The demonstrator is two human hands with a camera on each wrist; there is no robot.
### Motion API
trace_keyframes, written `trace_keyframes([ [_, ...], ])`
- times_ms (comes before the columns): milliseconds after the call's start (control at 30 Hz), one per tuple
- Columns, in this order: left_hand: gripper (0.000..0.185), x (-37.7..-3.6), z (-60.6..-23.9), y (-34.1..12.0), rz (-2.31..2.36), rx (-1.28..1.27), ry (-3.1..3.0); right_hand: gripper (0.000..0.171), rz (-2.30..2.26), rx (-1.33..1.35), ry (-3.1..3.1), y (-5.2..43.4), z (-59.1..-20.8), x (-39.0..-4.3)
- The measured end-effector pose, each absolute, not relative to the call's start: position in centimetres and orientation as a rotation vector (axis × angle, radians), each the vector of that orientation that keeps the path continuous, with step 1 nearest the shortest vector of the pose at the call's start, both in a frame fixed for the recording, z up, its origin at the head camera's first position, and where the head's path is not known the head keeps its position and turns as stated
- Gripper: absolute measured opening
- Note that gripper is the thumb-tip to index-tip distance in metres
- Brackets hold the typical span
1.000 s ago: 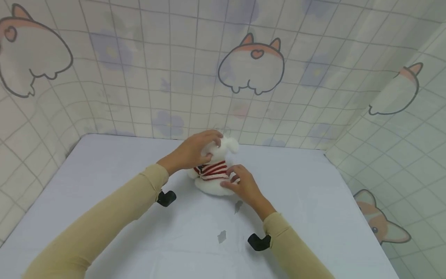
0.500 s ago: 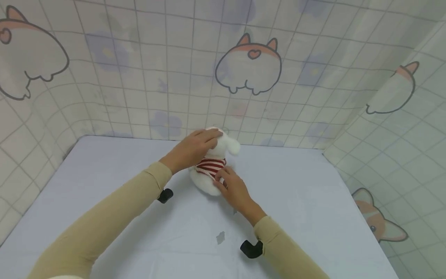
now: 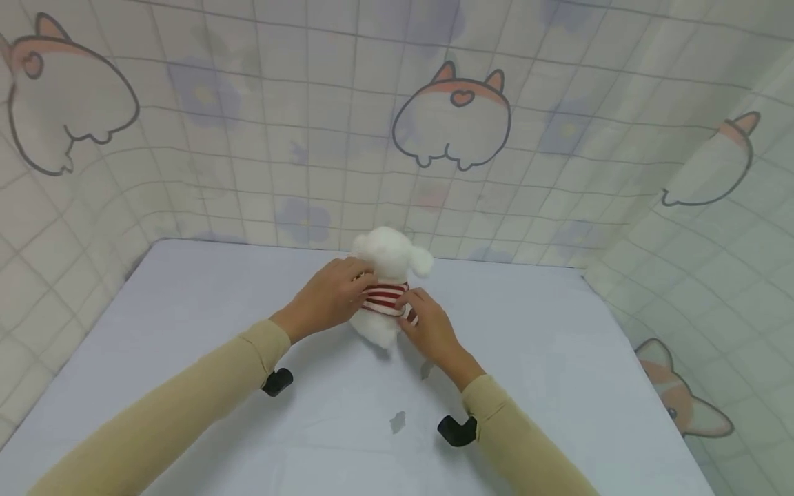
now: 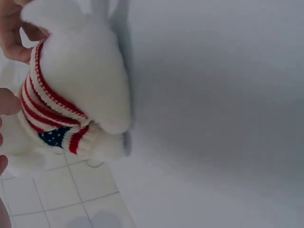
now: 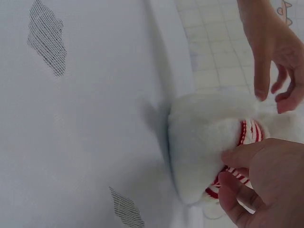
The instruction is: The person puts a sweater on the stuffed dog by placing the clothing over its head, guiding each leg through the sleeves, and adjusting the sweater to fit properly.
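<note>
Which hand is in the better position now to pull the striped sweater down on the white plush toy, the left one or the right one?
Probably the right hand: its fingers already pinch the lower hem of the striped sweater. The left hand holds the white plush toy higher, at the shoulder, so it seems better placed to steady it.

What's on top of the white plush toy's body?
A red-and-white striped sweater wraps the plush toy; both hands cover its sides, so the sleeves are hidden.

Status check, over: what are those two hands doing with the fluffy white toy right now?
Left hand and right hand both pinching the striped sweater. White plush toy upright on the table. Nothing in the way.
</note>
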State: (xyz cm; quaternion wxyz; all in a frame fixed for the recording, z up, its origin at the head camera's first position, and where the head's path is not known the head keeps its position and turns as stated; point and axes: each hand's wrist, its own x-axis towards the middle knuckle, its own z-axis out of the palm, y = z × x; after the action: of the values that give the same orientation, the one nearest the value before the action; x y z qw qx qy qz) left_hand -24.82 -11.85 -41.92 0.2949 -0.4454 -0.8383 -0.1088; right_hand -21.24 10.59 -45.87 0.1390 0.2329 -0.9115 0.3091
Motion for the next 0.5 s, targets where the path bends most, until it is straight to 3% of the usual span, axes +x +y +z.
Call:
trace_keyframes([
  [500, 0.019, -23.9, -46.7, -12.2, -0.629, -0.978, -2.453, 0.019, 0.984, 0.708, -2.685, 11.1, -46.1, -22.7],
])
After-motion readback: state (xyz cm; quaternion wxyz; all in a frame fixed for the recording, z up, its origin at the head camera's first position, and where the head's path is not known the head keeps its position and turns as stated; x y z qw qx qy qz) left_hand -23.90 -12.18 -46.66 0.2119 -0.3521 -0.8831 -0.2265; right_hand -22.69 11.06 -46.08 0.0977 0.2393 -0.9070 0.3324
